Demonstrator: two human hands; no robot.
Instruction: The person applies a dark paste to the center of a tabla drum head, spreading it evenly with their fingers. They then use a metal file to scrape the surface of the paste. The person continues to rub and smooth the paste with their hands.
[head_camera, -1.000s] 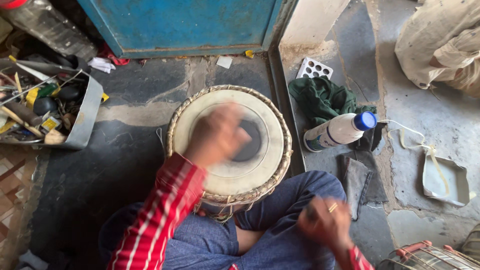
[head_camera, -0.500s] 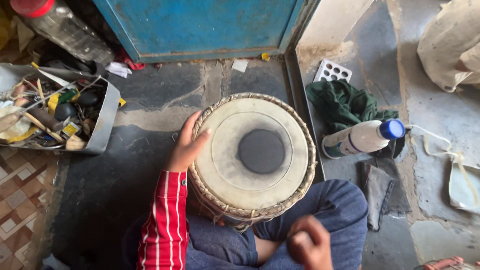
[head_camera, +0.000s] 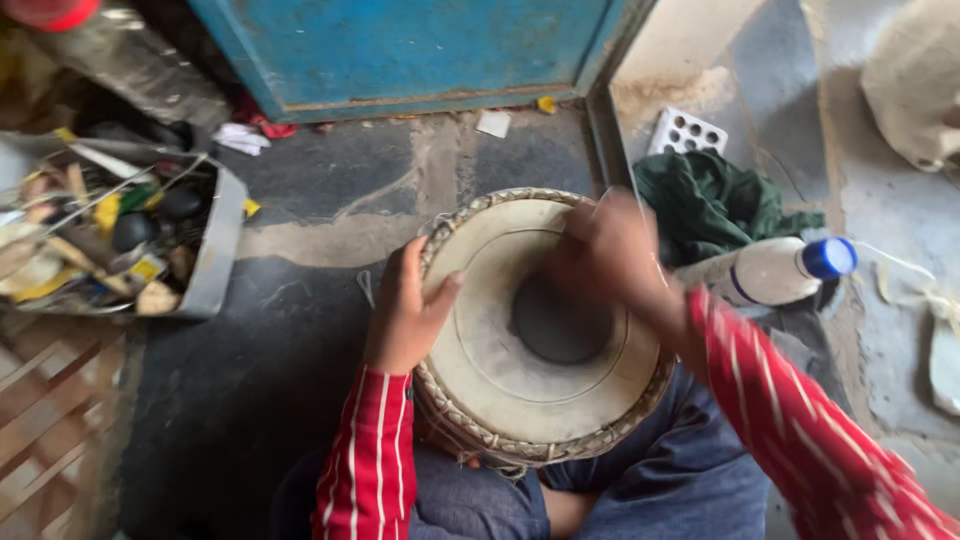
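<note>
Head view. A round hand drum (head_camera: 520, 380), with a pale skin head, a dark central disc (head_camera: 558, 322) and a braided rim, is seen from above, resting in the lap of a seated person between blue-trousered legs on the grey floor (head_camera: 330, 200). The left hand (head_camera: 405, 315) is laid against the drum's left edge, its thumb resting on the skin and its fingers curled over the rim, so that the drum is held rather than enclosed. The right hand (head_camera: 610, 250) is shown blurred over the upper right part of the skin, beside the dark disc; whether its fingers are spread or closed cannot be told. Both forearms are covered by red, white-striped sleeves. To the right of the drum, a crumpled green cloth (head_camera: 715, 205) and a white bottle with a blue cap (head_camera: 770, 270), lying on its side, are seen, with a white perforated block (head_camera: 686, 132) beyond them. At the left, a grey tray (head_camera: 215, 250) filled with assorted small tools is shown. A blue door (head_camera: 420, 50) is seen at the top.
</note>
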